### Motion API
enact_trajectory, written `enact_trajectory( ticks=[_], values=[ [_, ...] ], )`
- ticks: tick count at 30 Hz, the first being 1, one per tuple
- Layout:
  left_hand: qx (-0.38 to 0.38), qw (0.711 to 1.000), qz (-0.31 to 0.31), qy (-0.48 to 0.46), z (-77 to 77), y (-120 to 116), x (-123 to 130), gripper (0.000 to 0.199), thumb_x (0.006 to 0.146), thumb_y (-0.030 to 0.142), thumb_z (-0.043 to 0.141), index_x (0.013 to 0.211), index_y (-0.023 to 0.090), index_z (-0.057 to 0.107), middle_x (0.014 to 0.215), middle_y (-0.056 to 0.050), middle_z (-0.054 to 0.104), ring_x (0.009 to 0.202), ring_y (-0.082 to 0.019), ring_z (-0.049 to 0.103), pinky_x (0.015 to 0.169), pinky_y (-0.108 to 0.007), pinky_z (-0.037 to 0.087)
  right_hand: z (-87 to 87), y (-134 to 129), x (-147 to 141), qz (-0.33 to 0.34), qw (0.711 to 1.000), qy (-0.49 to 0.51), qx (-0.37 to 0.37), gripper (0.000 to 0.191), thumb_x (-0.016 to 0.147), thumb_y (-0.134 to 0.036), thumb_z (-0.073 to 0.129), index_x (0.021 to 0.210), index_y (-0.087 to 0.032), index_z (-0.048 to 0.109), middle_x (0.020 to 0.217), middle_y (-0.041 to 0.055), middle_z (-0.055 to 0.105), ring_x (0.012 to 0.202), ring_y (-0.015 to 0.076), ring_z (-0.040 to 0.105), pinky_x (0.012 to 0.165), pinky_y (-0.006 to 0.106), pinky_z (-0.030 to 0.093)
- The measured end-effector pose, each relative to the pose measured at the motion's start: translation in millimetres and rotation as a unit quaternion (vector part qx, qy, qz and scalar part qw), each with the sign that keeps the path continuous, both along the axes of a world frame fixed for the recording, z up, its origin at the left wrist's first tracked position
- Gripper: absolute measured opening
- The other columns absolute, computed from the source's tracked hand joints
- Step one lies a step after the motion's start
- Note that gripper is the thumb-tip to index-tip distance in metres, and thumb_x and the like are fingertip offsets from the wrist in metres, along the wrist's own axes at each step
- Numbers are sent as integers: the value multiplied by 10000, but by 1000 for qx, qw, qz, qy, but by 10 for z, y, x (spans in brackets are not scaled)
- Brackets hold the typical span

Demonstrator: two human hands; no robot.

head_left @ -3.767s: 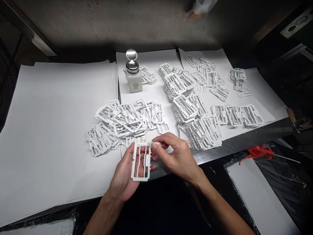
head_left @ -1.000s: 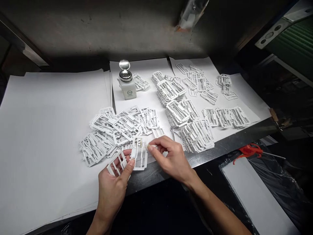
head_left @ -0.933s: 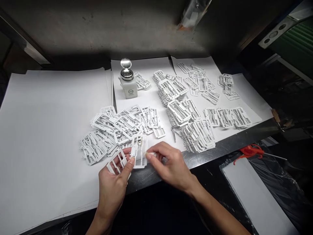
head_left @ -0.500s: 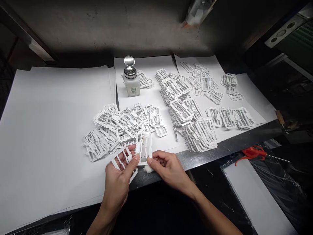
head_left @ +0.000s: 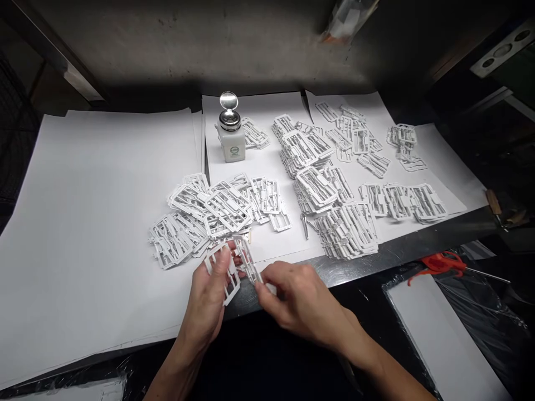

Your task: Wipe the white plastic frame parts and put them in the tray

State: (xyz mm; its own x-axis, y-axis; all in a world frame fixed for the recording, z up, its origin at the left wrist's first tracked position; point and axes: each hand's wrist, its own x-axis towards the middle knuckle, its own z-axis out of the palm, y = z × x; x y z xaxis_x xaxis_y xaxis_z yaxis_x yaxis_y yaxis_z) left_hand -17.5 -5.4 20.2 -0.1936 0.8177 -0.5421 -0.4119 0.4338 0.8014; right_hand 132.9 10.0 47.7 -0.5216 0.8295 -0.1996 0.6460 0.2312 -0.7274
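My left hand [head_left: 209,295] grips a white plastic frame [head_left: 232,287] between thumb and fingers, near the table's front edge. A second white frame [head_left: 247,259] stands tilted just to its right, its lower end pinched by my right hand [head_left: 292,289]; the left fingertips are behind it. Something white and soft shows partly by the right fingertips. Behind the hands lies a loose pile of similar frames [head_left: 225,206]. Neater stacks of frames [head_left: 346,231] stand to the right, with small metal tweezers [head_left: 305,226] beside them.
A pump bottle [head_left: 232,142] with a raised metal lid stands at the back. More frames [head_left: 426,201] lie at the right on white paper sheets [head_left: 104,223]. Beyond the metal table edge [head_left: 346,275] are a red-handled tool [head_left: 443,262] and a white board [head_left: 443,340] on dark plastic.
The frame in my right hand has turned from facing me to a steep tilt. My left hand has shifted its frame more upright. The whole view has moved slightly.
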Motion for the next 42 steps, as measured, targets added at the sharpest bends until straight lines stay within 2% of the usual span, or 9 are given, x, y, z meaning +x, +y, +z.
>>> enact_trajectory(
  ticks=[3,5,8,12,16,21,28,37,42],
  values=[
    [7,1000,-22,-3,-6,-13,18,301,768,369,614,972,149,636,881,-55,661,847,-184,599,793,-286,469,124,-21,-41,86,996,5,6,105,865,-217,514,778,-165,542,702,-7,534,565,95,446,538,234,317],
    [-25,995,-15,-90,-9,-7,-7,362,818,419,508,986,129,645,880,-80,664,801,-195,604,741,-306,488,168,6,-2,84,994,47,-46,86,871,-253,536,853,-189,591,676,-30,540,547,86,455,510,210,328],
    [-39,976,-5,-215,-21,8,-64,454,858,420,383,1045,94,640,863,-107,666,716,-188,601,680,-308,496,143,126,96,-34,991,107,-78,116,873,-300,556,895,-221,638,642,-44,557,542,85,475,492,189,357],
    [-21,968,-25,-247,-48,6,-72,442,871,394,352,1017,98,646,831,-107,663,637,-176,587,633,-300,490,30,329,50,-155,971,178,-27,136,853,-286,595,905,-179,662,795,5,632,690,110,566,611,200,451],
    [-8,971,-2,-239,-65,-14,-17,370,875,347,370,927,129,665,798,-77,661,664,-185,601,629,-299,491,-40,430,-188,-107,970,218,17,149,857,-236,591,968,-161,656,896,35,625,790,126,589,668,211,478],
    [15,971,12,-237,-42,-17,-48,393,887,350,343,985,129,652,818,-69,649,672,-177,597,613,-286,485,-83,435,-184,-78,986,125,83,79,844,-176,580,871,-141,646,825,35,620,697,126,556,638,245,453],
    [-19,964,-43,-261,-35,12,-80,425,898,409,354,1030,120,636,794,-67,636,622,-144,580,610,-266,481,-57,392,-60,-121,980,140,72,93,859,-197,569,910,-165,639,845,14,619,683,105,548,647,229,446],
    [-48,971,8,-234,-38,-9,-52,350,859,404,456,978,152,667,841,-64,672,731,-191,637,627,-285,519,-23,452,-200,-93,984,132,75,103,853,-181,554,903,-166,643,835,29,616,703,122,556,658,243,450],
    [-38,969,39,-240,-43,34,-74,348,857,390,460,1005,152,665,880,-62,671,794,-199,631,678,-293,522,-27,295,-138,-84,984,149,46,137,878,-215,537,958,-157,632,890,45,604,713,117,556,661,235,459]
  ],
)
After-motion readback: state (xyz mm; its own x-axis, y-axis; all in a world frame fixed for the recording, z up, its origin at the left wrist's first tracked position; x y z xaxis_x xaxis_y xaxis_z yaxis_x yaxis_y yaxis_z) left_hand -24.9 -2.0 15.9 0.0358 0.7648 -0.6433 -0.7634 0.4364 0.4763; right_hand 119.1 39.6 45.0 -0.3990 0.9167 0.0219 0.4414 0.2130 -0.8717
